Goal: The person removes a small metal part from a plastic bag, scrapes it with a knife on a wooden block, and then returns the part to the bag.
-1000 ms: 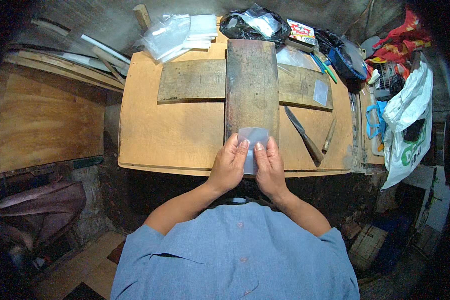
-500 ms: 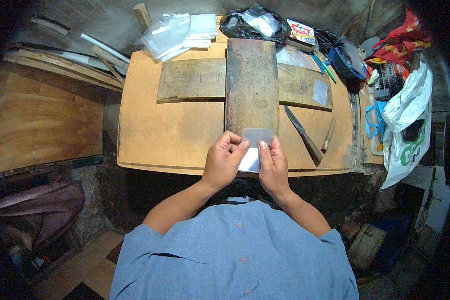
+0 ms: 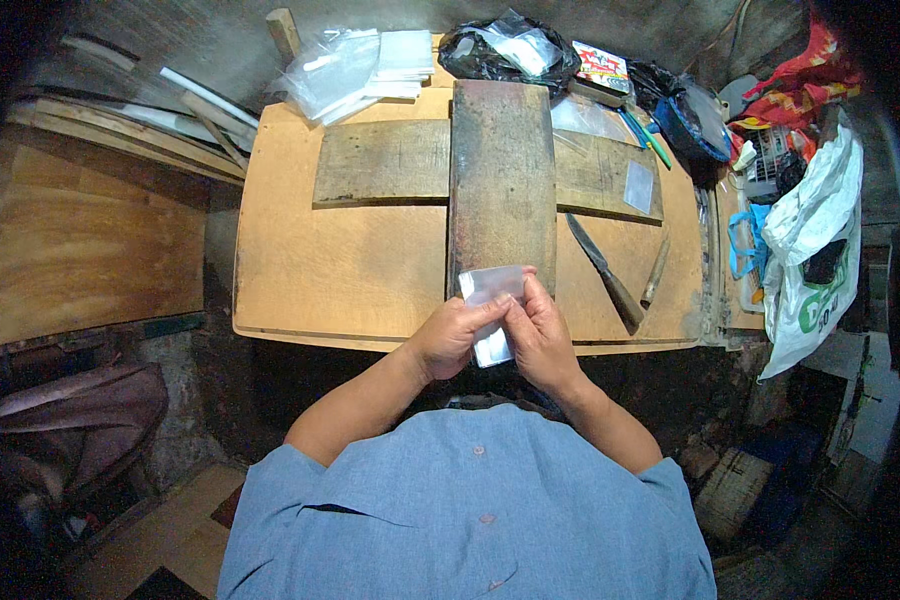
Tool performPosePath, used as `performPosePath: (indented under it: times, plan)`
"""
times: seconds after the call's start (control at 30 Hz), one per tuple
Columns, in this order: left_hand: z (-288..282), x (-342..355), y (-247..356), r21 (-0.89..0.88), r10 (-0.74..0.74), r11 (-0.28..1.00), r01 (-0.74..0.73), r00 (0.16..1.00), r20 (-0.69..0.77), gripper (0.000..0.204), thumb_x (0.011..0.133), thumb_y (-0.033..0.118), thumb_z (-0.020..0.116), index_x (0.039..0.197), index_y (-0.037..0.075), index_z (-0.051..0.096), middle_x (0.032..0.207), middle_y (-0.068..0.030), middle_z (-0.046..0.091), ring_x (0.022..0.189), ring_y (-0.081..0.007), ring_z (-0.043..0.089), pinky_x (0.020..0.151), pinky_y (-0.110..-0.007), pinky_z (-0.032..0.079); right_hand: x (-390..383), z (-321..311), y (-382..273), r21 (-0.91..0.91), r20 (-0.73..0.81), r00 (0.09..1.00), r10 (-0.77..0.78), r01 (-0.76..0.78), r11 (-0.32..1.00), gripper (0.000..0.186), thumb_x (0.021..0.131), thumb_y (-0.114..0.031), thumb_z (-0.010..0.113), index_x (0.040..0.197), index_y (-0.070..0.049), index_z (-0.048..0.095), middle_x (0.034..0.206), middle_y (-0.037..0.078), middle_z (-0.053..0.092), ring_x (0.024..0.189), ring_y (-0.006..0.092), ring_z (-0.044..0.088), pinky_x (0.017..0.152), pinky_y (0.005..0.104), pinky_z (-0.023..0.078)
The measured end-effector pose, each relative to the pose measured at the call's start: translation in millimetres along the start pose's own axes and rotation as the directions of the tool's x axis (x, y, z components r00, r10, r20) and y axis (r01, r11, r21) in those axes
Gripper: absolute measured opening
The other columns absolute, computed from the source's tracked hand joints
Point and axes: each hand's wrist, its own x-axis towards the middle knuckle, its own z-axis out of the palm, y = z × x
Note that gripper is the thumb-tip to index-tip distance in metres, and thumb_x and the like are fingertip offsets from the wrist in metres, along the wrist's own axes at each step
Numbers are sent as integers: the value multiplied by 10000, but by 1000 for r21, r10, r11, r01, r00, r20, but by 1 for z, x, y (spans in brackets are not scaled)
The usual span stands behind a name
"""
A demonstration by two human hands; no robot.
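At the table's front edge I hold a small rectangular piece of clear, shiny plastic (image 3: 491, 284), perhaps a sleeve or several stacked sheets. My left hand (image 3: 448, 335) grips its left side, the thumb laid across the front. From the right, my right hand (image 3: 542, 340) closes on it, with the thumb on the front and the fingers behind the upper right corner. The thumbs nearly meet over its middle. Just beyond lies a long worn wooden board (image 3: 502, 180), its near end partly hidden by the plastic and my hands.
A crosswise board (image 3: 382, 165) lies under the long one, with a small clear plastic piece (image 3: 639, 185) on its right part. A knife (image 3: 605, 270) and a short stick (image 3: 656, 272) rest at right. Plastic sleeves (image 3: 403, 60) and a black bag (image 3: 460, 55) sit behind.
The plastic has tilted left and come slightly closer to me. My left hand has dropped lower along its side, and both thumbs have moved together over its middle.
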Motion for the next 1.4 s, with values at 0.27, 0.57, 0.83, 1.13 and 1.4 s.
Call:
performPosePath:
  times: [0.27, 0.57, 0.83, 1.13, 1.4]
  plan:
    - [-1, 1, 9, -162, 62, 985, -58, 998, 18, 479, 1036, 328, 395, 1384, 1, 434, 1277, -148, 558, 1185, -235, 560, 1022, -380, 456, -6, -3, -14, -144, 70, 991, 110, -99, 985, 297, 998, -128, 489, 1268, -12, 447, 1036, 36, 578, 932, 88, 561, 814, 247, 478]
    - [-2, 4, 5, -152, 113, 980, -126, 990, -89, 305, 998, 264, 518, 1201, 41, 565, 1028, -62, 641, 956, -153, 643, 844, -326, 550, -7, 1, 5, -63, -20, 992, 128, -129, 990, 447, 1023, -156, 443, 1428, -11, 324, 1233, 103, 514, 1040, 104, 527, 883, 267, 475]
    - [-4, 1, 8, -60, 54, 997, -57, 998, -38, 446, 975, 265, 530, 1339, 9, 495, 1198, -105, 613, 1083, -196, 610, 947, -345, 497, -9, 18, 7, -33, -143, 990, -12, 7, 999, 366, 1003, -133, 446, 1343, -7, 396, 1132, 133, 568, 1012, 173, 572, 867, 312, 474]
    - [-1, -1, 16, -28, 17, 999, -15, 998, 52, 473, 976, 268, 523, 1368, 8, 474, 1233, -125, 598, 1131, -216, 592, 971, -354, 488, -9, 17, 4, -199, -139, 986, -93, 64, 978, 260, 985, -120, 473, 1217, -8, 443, 998, 129, 583, 900, 228, 614, 797, 358, 499]
    - [2, -6, 22, -61, 31, 998, -28, 998, 57, 418, 1022, 278, 453, 1343, 16, 502, 1230, -131, 594, 1126, -216, 602, 907, -343, 544, -20, -1, -16, -521, -153, 968, -201, 94, 848, 403, 862, -122, 684, 1195, -21, 481, 1000, 163, 601, 858, 263, 628, 756, 368, 509]
